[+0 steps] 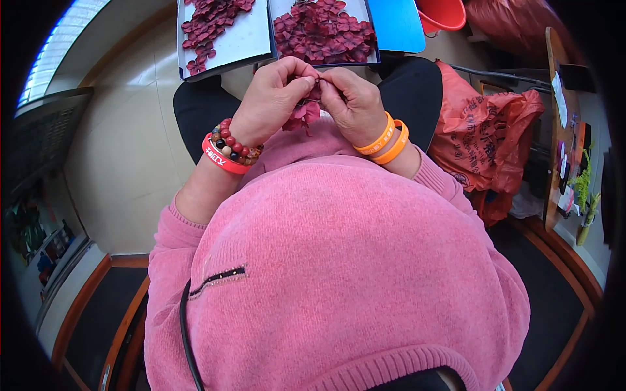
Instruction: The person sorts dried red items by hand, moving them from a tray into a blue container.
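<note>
My left hand is closed in a pinch on a bunch of dark red artificial flowers, whose petals hang below the fingers. Against it, my right hand pinches the top of the same flowers, thumb and forefinger pressed together. The fingertips of both hands almost meet, and they hide the small part between them. Just beyond the hands, a shallow box has a strip of dark red flowers along its left side. A second box section beside it holds a heap of loose dark red flowers.
A blue board and a red bucket are at the back right. Red plastic bags sit right of my leg. Further right stands a wooden shelf with a green plant. Tiled floor shows on the left.
</note>
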### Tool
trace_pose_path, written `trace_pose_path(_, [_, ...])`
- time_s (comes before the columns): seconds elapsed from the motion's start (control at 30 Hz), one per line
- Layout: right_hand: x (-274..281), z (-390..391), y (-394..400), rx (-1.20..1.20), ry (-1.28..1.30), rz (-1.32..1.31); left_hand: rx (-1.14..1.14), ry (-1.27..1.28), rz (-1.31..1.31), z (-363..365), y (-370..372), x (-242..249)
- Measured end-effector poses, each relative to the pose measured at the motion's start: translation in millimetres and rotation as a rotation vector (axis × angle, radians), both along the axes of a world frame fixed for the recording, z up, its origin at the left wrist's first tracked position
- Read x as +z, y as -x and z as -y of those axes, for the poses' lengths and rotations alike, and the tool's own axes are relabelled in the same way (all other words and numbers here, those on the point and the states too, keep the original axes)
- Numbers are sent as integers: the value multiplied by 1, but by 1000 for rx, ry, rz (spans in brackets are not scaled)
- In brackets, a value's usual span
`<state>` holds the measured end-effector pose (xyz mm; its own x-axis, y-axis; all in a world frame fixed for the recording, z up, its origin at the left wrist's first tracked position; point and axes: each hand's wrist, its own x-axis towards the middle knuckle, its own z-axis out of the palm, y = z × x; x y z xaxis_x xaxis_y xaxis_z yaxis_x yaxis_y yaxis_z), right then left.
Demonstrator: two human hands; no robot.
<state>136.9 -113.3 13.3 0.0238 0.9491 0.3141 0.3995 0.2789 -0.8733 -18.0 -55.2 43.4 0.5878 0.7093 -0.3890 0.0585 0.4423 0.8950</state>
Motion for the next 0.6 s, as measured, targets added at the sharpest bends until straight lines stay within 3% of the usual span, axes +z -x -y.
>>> trace_pose_path(0.27, [5,2,0,21,21,-68,-89,-46,50,-3,4,-4])
trace_pose_path(0.6, [6,3,-3,51,378,-512,-46,-70,215,6,1,-12])
